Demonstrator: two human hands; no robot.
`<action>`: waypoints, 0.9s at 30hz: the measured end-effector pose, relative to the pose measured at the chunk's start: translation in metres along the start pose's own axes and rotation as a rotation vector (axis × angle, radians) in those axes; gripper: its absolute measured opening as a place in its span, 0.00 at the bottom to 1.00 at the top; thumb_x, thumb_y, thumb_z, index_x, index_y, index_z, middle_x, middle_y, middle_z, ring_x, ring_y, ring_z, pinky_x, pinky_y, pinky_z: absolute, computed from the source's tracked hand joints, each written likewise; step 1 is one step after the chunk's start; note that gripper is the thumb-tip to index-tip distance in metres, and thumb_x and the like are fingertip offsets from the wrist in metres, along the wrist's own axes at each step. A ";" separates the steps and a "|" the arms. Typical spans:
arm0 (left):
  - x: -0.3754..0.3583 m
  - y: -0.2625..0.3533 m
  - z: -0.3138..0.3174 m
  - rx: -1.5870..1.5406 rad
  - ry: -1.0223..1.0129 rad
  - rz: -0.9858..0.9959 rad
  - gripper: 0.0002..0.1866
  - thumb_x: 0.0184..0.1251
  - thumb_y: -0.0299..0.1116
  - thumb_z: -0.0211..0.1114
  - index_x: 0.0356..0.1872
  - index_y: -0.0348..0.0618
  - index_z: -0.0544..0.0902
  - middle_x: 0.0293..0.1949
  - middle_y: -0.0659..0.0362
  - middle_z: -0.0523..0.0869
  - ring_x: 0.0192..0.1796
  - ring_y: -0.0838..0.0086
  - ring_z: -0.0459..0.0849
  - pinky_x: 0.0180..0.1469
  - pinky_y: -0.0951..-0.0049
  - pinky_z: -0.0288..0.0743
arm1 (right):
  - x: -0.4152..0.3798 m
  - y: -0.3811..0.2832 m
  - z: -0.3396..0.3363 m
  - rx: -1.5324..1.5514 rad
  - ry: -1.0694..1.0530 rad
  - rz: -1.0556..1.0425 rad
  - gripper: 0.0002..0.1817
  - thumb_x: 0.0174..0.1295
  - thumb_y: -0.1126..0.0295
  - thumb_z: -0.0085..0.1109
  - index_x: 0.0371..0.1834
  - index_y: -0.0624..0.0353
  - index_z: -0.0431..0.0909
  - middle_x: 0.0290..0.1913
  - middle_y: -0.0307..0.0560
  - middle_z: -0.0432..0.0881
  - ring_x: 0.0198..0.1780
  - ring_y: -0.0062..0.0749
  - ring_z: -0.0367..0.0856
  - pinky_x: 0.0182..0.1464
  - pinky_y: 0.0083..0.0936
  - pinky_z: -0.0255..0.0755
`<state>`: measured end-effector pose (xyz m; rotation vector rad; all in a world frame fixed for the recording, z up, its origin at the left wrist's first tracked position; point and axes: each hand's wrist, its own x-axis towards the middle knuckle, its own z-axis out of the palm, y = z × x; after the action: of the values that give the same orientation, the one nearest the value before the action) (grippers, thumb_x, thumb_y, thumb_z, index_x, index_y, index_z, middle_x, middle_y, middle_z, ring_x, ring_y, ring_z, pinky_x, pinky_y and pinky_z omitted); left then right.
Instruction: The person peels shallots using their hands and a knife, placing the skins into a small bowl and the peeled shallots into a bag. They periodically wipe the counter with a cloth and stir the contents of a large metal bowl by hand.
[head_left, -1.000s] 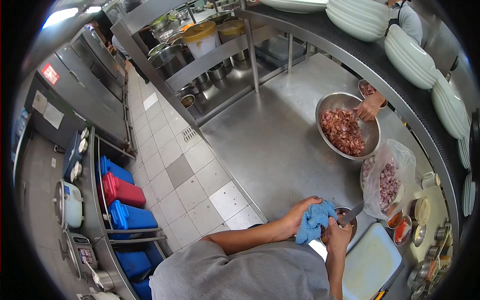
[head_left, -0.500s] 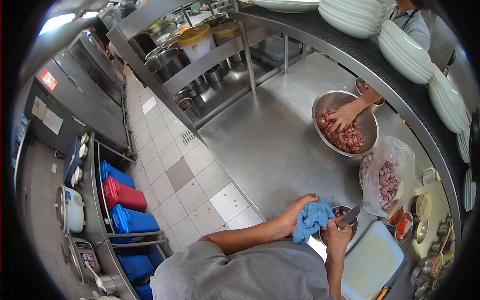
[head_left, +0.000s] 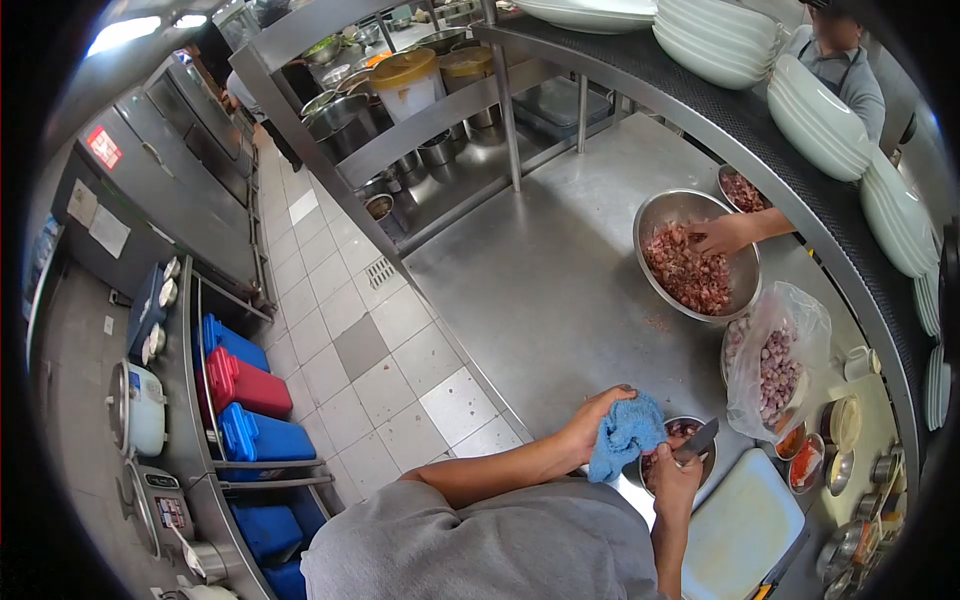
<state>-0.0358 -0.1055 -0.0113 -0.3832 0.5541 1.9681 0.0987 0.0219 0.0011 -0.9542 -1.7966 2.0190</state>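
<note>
Knife is projecting from right hand, fingers clamped around it; left hand is clenching cloth; I am flagging possible cuts from cloth slipping.

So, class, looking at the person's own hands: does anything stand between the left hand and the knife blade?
Yes. The blue cloth, held in the left hand, bunches toward the right hand, which grips the knife. The blade points away from the cloth, across the metal bowl in this view.

R hand w/ knife
</note>
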 end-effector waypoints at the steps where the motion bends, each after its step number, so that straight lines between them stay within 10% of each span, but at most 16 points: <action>1: 0.000 -0.001 0.000 0.006 0.000 0.009 0.15 0.64 0.41 0.66 0.45 0.45 0.79 0.40 0.57 0.84 0.42 0.66 0.86 0.47 0.64 0.80 | 0.001 0.002 0.000 -0.013 0.001 -0.022 0.06 0.67 0.71 0.60 0.34 0.62 0.81 0.22 0.34 0.77 0.18 0.13 0.65 0.20 0.16 0.56; 20: 0.004 0.002 -0.001 0.060 -0.006 0.068 0.14 0.66 0.43 0.64 0.44 0.46 0.77 0.40 0.56 0.84 0.43 0.65 0.85 0.49 0.65 0.79 | 0.004 -0.001 0.003 -0.101 0.016 -0.003 0.03 0.66 0.75 0.61 0.36 0.63 0.79 0.29 0.44 0.84 0.30 0.23 0.79 0.37 0.20 0.72; 27: 0.019 0.065 -0.042 -0.127 0.006 0.268 0.16 0.72 0.47 0.55 0.46 0.45 0.79 0.36 0.58 0.84 0.35 0.69 0.84 0.41 0.62 0.81 | -0.001 0.014 -0.021 -0.125 0.224 -0.047 0.05 0.63 0.74 0.62 0.39 0.62 0.77 0.27 0.42 0.82 0.22 0.20 0.75 0.24 0.19 0.68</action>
<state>-0.1009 -0.1389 -0.0425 -0.4108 0.5064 2.2678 0.1153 0.0347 -0.0120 -1.1141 -1.8201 1.7130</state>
